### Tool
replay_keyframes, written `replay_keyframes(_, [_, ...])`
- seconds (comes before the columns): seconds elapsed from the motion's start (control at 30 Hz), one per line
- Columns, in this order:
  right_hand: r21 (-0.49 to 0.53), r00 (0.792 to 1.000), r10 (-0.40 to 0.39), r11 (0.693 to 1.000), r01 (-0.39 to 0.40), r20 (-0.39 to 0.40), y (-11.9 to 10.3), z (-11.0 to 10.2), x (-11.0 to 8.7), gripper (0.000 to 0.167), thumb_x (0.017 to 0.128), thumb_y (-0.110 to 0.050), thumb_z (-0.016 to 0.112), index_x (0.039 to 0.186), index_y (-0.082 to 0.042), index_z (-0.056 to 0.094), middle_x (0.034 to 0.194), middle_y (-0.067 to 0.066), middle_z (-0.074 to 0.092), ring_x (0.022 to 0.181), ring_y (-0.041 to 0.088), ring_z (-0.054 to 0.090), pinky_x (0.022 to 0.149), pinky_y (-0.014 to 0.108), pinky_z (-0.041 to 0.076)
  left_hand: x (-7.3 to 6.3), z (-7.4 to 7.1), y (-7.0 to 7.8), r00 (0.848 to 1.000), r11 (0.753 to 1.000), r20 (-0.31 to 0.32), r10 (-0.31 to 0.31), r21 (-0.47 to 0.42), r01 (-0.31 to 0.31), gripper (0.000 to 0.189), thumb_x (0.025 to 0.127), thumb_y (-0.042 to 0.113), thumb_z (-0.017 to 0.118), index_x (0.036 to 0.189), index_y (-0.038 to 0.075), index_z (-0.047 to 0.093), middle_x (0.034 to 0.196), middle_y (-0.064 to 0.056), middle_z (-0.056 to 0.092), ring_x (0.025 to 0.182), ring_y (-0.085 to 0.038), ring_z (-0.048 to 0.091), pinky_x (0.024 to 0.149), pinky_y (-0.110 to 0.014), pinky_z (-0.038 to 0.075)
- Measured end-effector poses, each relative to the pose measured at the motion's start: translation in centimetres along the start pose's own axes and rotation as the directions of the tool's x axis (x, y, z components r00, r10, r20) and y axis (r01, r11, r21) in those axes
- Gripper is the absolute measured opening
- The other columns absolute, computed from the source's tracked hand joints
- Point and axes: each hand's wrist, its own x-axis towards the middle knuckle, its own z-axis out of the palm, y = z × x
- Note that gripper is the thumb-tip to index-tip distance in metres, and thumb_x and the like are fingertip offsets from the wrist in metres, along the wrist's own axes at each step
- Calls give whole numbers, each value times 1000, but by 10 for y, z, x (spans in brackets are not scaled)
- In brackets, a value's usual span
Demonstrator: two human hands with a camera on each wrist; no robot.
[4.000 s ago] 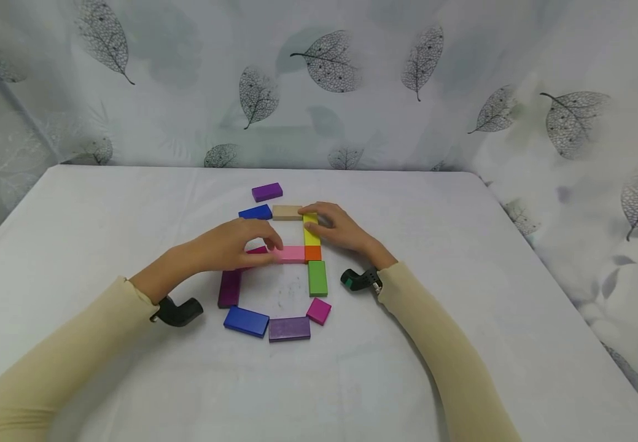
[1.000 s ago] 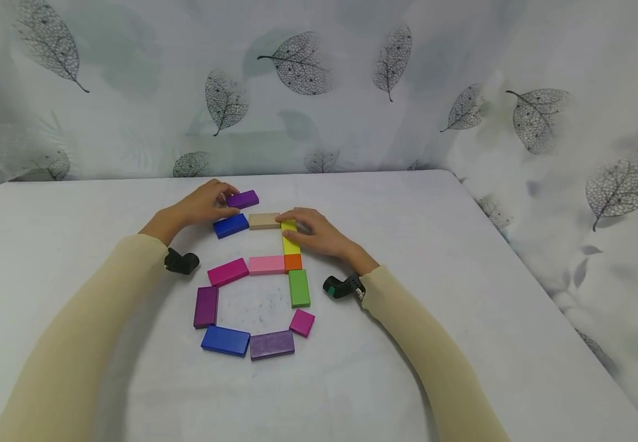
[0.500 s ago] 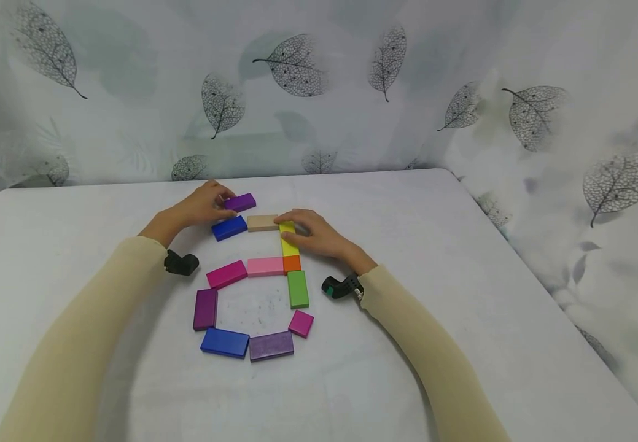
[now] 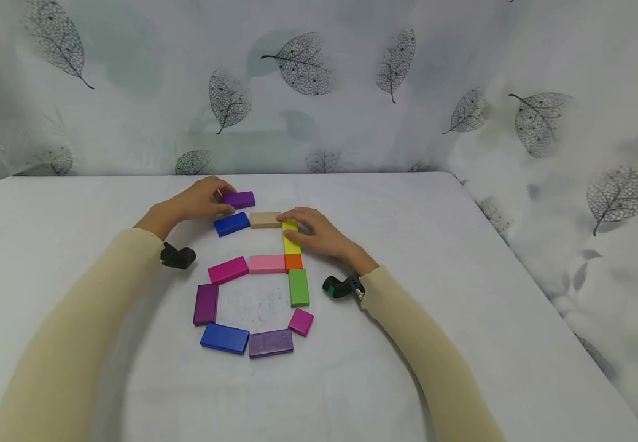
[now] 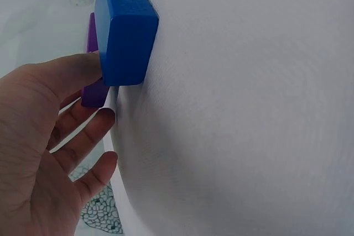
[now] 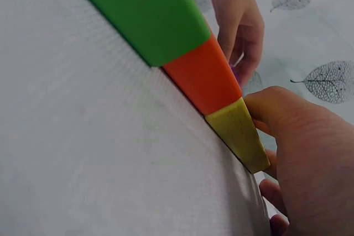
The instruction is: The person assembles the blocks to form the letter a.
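At the far side of the table, my left hand pinches the left end of a purple block between thumb and fingers. Just in front of it lies a blue block; in the left wrist view this blue block partly hides the purple one and the thumb tip. My right hand holds a yellow block, thumb across it and index finger at its far end, touching the corner of a tan block. An orange block meets the yellow one's near end.
Below the orange block stand a green block and a small magenta one. A pink block, a magenta block, a dark purple block, a blue block and a violet block complete a loop on the white table.
My left hand has gone from the pink and magenta blocks to the purple block at the back. That block has turned slightly and shifted a little left. My right hand stays at the yellow block.
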Motion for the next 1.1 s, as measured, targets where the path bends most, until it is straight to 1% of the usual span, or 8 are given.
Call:
replay_keyframes(0.1, [-2, 1000, -7, 1000, 7, 3, 1, 0, 0, 41, 98, -29, 56, 138, -18, 55, 147, 4, 47, 142, 25, 29, 116, 50, 20, -1, -2, 1, 1000, 1000, 1, 0, -2, 0, 44, 92, 11, 66, 128, -9, 52, 121, -27, 51, 113, -41, 51, 100, -52, 43])
replay_keyframes(0.2, [-3, 1000, -15, 1000, 15, 8, 1, 0, 1, 41, 98, -29, 56, 138, -18, 55, 146, 4, 47, 142, 24, 29, 116, 49, 20, -4, -3, 2, 1000, 1000, -7, 1, -6, -1, 45, 92, 12, 66, 129, -9, 52, 121, -27, 51, 113, -41, 51, 100, -52, 43])
replay_keyframes(0.5, [9, 1000, -10, 1000, 10, 5, 0, -1, 0, 41, 98, -30, 55, 138, -18, 55, 147, 3, 47, 143, 24, 28, 117, 49, 19, -14, -10, 5, 998, 999, -46, 33, -21, -34, 45, 92, 11, 67, 129, -10, 52, 120, -27, 51, 112, -41, 51, 97, -53, 43])
replay_keyframes(0.7, [8, 1000, -25, 1000, 25, 1, 2, 1, 1, 41, 98, -29, 56, 137, -18, 55, 145, 3, 48, 141, 23, 30, 116, 48, 20, -16, -10, 5, 997, 999, -70, 39, -18, -40, 43, 91, 9, 67, 128, -9, 53, 121, -26, 50, 112, -40, 51, 96, -53, 42])
replay_keyframes(0.83, [4, 999, -35, 999, 35, 0, 2, 1, 1, 41, 98, -28, 56, 138, -17, 55, 145, 4, 49, 141, 24, 31, 116, 49, 21, -18, -10, 4, 996, 999, -80, 48, -18, -50, 41, 91, 8, 66, 127, -8, 55, 119, -25, 50, 112, -39, 51, 95, -53, 42])
replay_keyframes(1.1, [-7, 1000, -21, 1000, 21, 1, 1, 1, 1, 41, 99, -29, 55, 138, -18, 55, 146, 3, 48, 141, 24, 31, 116, 49, 21, -24, -10, 5, 993, 997, -97, 67, -25, -70, 40, 90, 7, 68, 125, -7, 57, 117, -23, 51, 110, -39, 53, 92, -52, 42])
